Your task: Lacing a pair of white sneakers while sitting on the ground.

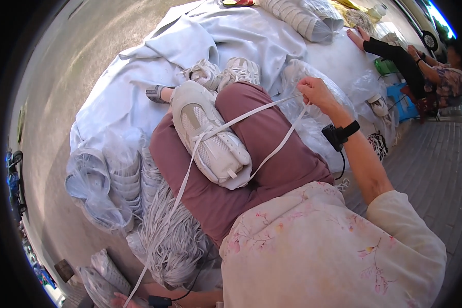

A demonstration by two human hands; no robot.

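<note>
Across my thighs lies a cream-white sneaker (191, 110) with mesh panels, its heel tab toward me. A long white shoelace (251, 113) crosses its lacing area, with one strand running up right and another down left. My right hand (315, 93) is closed, pinching the lace out to the right, and a loop hangs from it back toward the shoe's heel. Far down at the lower left edge, my left hand (122, 301) has the other strand at its fingers; the picture's rim cuts off part of it. Both strands look stretched fairly straight.
Beside my left leg lies a thick bundle of pale laces (172, 238), next to plastic-wrapped stacks of shoe uppers (90, 177). Two laced shoes (239, 71) rest beyond my knees on a white sheet (179, 31). Another person (441, 77) sits at the far right near a blue stool (403, 100).
</note>
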